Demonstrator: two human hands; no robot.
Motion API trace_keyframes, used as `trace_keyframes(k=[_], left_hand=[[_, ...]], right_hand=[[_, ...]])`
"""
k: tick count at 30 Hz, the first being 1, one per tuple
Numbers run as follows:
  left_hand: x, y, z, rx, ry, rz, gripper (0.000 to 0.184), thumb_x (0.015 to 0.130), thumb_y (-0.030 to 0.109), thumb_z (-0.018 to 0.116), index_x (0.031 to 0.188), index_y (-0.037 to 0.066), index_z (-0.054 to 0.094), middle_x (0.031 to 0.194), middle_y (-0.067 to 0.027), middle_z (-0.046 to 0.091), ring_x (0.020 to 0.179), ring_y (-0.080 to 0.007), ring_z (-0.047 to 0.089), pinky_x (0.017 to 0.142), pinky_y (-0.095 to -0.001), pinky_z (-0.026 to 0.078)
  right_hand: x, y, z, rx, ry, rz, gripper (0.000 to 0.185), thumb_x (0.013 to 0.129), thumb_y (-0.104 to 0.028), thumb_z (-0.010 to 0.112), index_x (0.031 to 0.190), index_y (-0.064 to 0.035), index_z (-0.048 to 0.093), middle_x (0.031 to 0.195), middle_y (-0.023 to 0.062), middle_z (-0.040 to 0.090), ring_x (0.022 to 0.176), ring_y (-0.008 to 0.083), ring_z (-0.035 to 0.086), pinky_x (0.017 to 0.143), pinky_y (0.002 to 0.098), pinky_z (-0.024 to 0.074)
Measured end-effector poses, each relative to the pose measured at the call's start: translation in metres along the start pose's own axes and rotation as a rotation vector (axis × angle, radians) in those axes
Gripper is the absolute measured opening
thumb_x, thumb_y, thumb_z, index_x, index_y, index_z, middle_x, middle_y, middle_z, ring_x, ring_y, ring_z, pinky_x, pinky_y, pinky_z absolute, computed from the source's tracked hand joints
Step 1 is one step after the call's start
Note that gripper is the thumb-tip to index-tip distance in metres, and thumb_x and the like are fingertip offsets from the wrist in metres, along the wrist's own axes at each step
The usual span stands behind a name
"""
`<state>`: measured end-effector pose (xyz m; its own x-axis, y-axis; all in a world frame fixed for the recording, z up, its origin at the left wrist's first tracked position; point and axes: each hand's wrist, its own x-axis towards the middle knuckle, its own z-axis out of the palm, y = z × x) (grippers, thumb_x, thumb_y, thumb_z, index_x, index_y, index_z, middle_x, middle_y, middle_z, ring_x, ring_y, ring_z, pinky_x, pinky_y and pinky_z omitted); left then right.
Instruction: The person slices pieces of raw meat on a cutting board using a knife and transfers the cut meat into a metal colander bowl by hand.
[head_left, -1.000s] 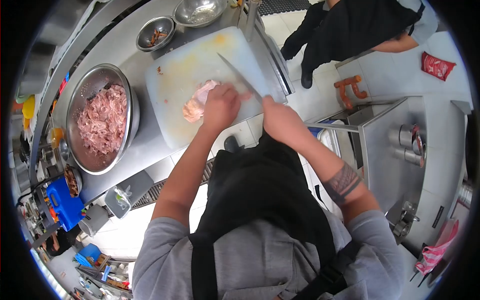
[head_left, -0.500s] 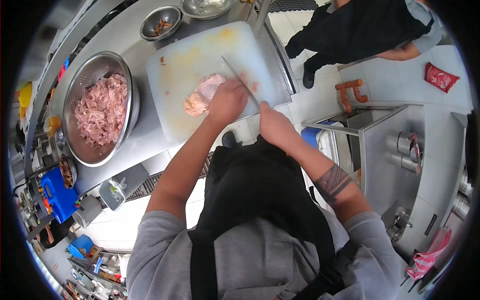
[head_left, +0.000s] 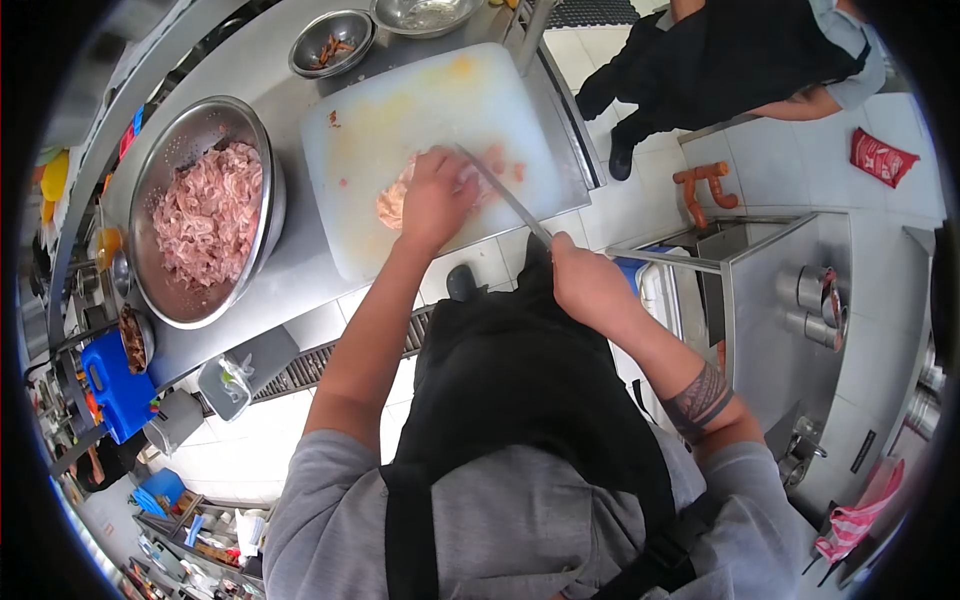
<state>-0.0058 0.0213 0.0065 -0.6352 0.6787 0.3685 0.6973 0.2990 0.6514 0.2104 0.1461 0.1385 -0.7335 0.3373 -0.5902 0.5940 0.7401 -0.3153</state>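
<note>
On the white cutting board [head_left: 370, 130] lies a piece of raw meat [head_left: 391, 205], partly covered by my left hand [head_left: 437, 197]. The fingers of that hand are curled and pressed on the meat. My right hand [head_left: 588, 283] is wrapped round the handle of a knife [head_left: 512, 203], whose blade points up and left, its tip beside my left fingers. Small pink bits of meat [head_left: 495, 156] lie to the right of the blade. A large steel colander [head_left: 152, 270] full of sliced raw meat [head_left: 208, 213] stands left of the board.
Two steel bowls stand behind the board, one holding brown pieces [head_left: 331, 52]. A co-worker in a black apron [head_left: 740, 65] stands at the upper right. A steel sink unit [head_left: 780, 300] is on the right, and a blue container [head_left: 120, 385] at the lower left.
My right hand has moved slightly right and down with the knife, drawing the blade back. My left hand has shifted a little left over the meat. The co-worker leans slightly differently than a second ago.
</note>
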Motion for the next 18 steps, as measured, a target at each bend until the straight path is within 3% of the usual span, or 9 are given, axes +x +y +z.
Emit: trace_keyframes(k=[6, 9, 13, 18], left_hand=[[0.002, -0.002, 0.013, 0.043, -0.092, 0.008, 0.029, 0.083, 0.012, 0.076, 0.111, 0.003, 0.073, 0.119, -0.0123, 0.068, 0.125, -0.0363, 0.060, 0.105, -0.0461, 0.052], [0.004, 0.000, 0.011, 0.010, -0.128, 0.014, 0.029, 0.083, 0.011, 0.077, 0.111, 0.003, 0.073, 0.119, -0.0124, 0.068, 0.125, -0.0358, 0.060, 0.106, -0.0467, 0.052], [0.003, -0.002, 0.012, -0.004, -0.121, 0.005, 0.029, 0.081, 0.010, 0.077, 0.110, 0.003, 0.074, 0.119, -0.0123, 0.069, 0.124, -0.0355, 0.060, 0.106, -0.0465, 0.052], [-0.002, -0.010, 0.008, -0.081, -0.082, 0.091, 0.031, 0.078, 0.007, 0.079, 0.108, 0.003, 0.074, 0.118, -0.0127, 0.069, 0.121, -0.0355, 0.063, 0.104, -0.0456, 0.054]], right_hand=[[0.018, 0.000, 0.018, 0.058, 0.025, 0.002, 0.021, 0.098, -0.005, 0.048, 0.116, 0.0054, 0.050, 0.097, 0.0348, 0.072, 0.096, 0.0519, 0.072, 0.085, 0.0610, 0.0563], [0.059, 0.003, 0.032, 0.084, 0.123, -0.089, 0.018, 0.098, -0.003, 0.044, 0.113, 0.0071, 0.047, 0.096, 0.0374, 0.070, 0.097, 0.0559, 0.069, 0.086, 0.0633, 0.0535], [0.097, -0.021, 0.013, 0.088, 0.072, -0.063, 0.026, 0.100, -0.006, 0.045, 0.123, 0.0064, 0.050, 0.104, 0.0367, 0.072, 0.104, 0.0536, 0.071, 0.092, 0.0613, 0.0545], [0.124, -0.013, 0.010, 0.168, 0.186, -0.237, 0.028, 0.102, -0.011, 0.045, 0.124, 0.0047, 0.053, 0.108, 0.0387, 0.071, 0.102, 0.0542, 0.070, 0.093, 0.0618, 0.0539]])
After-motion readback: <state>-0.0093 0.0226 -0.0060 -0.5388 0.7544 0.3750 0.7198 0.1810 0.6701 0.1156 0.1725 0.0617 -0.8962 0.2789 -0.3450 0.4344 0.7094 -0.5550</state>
